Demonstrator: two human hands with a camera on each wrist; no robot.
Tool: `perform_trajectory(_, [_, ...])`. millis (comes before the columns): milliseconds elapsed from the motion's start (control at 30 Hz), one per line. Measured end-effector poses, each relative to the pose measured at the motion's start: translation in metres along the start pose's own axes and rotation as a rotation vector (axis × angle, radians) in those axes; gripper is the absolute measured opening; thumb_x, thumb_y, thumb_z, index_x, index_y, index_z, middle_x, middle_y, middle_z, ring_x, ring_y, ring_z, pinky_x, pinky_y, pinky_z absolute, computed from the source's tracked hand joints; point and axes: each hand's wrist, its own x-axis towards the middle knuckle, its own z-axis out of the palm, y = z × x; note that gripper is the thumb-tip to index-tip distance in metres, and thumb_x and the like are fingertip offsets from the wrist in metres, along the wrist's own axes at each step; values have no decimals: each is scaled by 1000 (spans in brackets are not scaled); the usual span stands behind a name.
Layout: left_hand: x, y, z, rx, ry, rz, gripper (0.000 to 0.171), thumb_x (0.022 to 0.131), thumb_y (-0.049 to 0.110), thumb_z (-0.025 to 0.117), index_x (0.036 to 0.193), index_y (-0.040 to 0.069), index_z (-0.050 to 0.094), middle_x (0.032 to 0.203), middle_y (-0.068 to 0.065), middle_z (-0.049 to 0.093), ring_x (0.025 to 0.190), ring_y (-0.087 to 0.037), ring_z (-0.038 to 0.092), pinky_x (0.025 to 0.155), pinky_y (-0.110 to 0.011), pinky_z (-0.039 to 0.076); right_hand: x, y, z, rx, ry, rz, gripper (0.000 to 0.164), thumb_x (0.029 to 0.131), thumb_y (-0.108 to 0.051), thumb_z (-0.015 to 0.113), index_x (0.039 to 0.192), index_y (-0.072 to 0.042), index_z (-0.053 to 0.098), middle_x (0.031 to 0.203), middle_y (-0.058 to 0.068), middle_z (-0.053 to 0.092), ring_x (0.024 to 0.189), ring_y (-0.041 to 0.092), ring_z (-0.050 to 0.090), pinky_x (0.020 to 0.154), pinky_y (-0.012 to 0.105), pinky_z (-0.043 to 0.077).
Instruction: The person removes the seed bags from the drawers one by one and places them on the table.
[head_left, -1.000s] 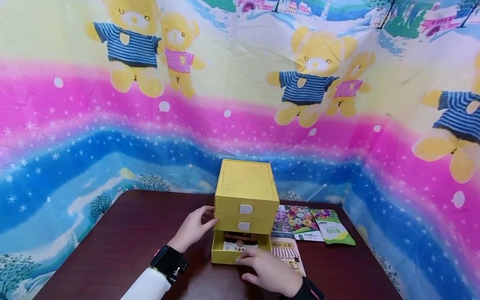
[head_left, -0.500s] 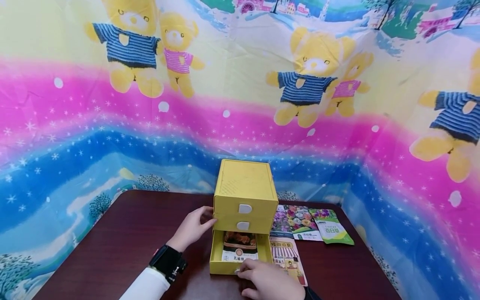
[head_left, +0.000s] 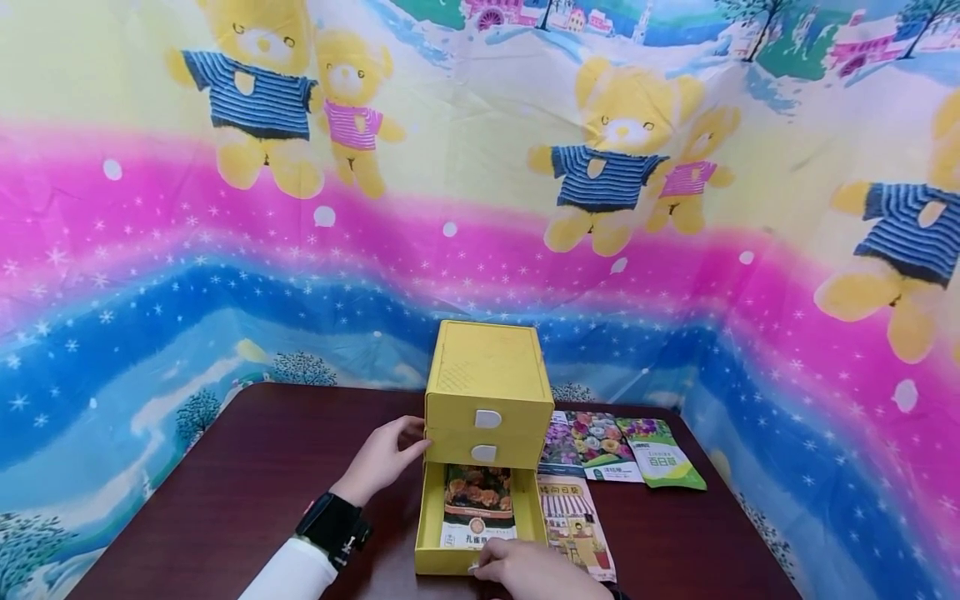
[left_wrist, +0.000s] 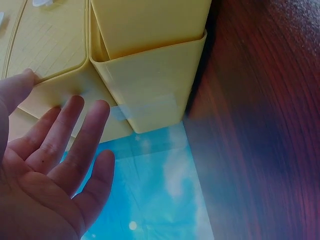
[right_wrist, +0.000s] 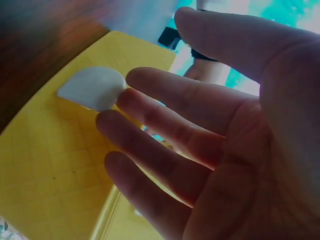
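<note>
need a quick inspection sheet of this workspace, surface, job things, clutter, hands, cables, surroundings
surface: dark reddish-brown wood-look table
job's things: yellow cabinet, upper two drawers shut; bottom drawer pulled out, with a flower packet lying in it
clutter: three floral packets and one illustrated packet lying on the table, to the person's right of the cabinet
left hand: thumb at the cabinet's front edge, other fingers by its side
right hand: fingertips at the white tab on the bottom drawer's front
cables: nothing seen
surroundings: colourful teddy bear backdrop behind the table
</note>
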Motion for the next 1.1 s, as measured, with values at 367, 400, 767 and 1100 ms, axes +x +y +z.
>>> perform_trajectory(367, [-2,-2,1,3,1,12,35,96,25,72,128,13,67,108,0,70,91,-10,63,77,-33,51,-3,-3,6,20,30,-150,26,101,-21,62,119,-11,76,106,-5,67,89,-9,59,72,4,44])
perform_trajectory(400, [-2,-2,1,5,-1,13,35,96,26,72,129,13,67,109,0,70,92,-11,63,77,-33,51,-3,-4,5,9,38,-166,25,101,-21,62,118,-11,77,105,-5,67,89,-9,59,72,3,44])
perform_trajectory(767, [-5,-1,1,-10,22,21,27,97,21,71,123,15,70,105,5,70,95,-12,65,83,-36,52,-10,-14,-11,133,62,18,16,101,-31,64,101,-20,76,92,-18,65,79,-10,57,66,11,47])
perform_trajectory(1100, [-16,0,2,-42,59,27,20,99,18,69,118,20,71,109,6,70,99,-13,65,83,-35,54,-1,24,-12,192,309,156,7,101,-30,64,99,-26,69,91,-20,59,78,-6,55,69,19,49])
